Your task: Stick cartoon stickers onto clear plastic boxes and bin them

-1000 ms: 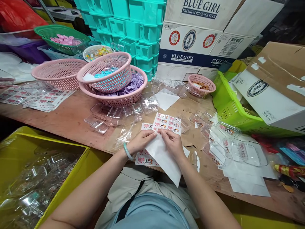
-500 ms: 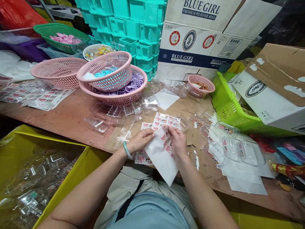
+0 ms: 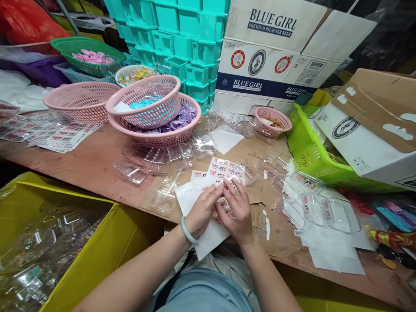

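Observation:
My left hand (image 3: 203,209), with a pale green bangle on its wrist, is closed at a white sticker sheet (image 3: 190,200) printed with pink lettering and small cartoon cats. The fingertips of my right hand (image 3: 236,209) are pinched together and meet those of my left over the sheet. What lies between the right fingertips is hidden. Part of the sheet shows through the gap between both hands, and its white lower corner sticks out below them. Beyond my fingers more printed sticker sheets (image 3: 218,167) lie on the cardboard, with a clear plastic clamshell box (image 3: 246,172) on their right side.
Clear clamshells (image 3: 156,158) lie behind on the left. Stickered clamshells (image 3: 308,203) rest on white papers at right. Pink baskets (image 3: 149,138) hold blue and purple pieces. A lime crate (image 3: 312,151) and a small pink basket (image 3: 272,130) stand behind. A yellow bin (image 3: 113,216) of clamshells is lower left.
The sticker sheet has turned and now lies lower and flatter, extending to the left under my left hand. My hands have come together, with their fingertips meeting over it.

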Available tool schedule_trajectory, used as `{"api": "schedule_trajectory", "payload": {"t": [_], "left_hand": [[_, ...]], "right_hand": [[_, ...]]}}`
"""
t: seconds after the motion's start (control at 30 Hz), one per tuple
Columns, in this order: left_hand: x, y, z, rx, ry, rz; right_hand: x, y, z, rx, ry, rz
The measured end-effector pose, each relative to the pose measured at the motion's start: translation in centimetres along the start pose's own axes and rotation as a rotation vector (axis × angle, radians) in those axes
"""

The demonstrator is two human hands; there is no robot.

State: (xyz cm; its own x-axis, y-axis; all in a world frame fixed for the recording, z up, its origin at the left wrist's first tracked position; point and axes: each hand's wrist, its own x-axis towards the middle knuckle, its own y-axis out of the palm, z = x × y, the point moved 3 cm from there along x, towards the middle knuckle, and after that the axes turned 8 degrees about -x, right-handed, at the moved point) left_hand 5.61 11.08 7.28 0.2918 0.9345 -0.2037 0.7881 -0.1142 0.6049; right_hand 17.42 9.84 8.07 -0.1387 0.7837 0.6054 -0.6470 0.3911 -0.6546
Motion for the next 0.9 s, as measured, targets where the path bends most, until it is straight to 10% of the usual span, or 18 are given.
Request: {"api": "schedule_trajectory", "payload": {"t": [0.23,0.4,0.53,0.7,0.9], "left_hand": [[1.2,-1.6,0.1,0.257,-0.05,0.073],[-0.1,-3.4,0.6,0.658,0.203,-0.041],[0.0,-4.1,0.4,0.776,0.306,0.034],[0.9,-3.7,-3.0,0.395,0.258,-0.04],[-0.5,-2.9,-3.4,-0.133,-0.152,0.206]], "right_hand": [[-0.4,0.2,-4.3,0.636,0.643,0.156],[2.2,-1.7,-9.3,0.172,0.503,-0.167],[3.5,-0.7,-11.5,-0.09,0.329,-0.024],[4.4,-1.7,-7.7,0.493,0.423,0.166],[3.8,-0.8,-2.7,0.95,0.531,0.42]]}}
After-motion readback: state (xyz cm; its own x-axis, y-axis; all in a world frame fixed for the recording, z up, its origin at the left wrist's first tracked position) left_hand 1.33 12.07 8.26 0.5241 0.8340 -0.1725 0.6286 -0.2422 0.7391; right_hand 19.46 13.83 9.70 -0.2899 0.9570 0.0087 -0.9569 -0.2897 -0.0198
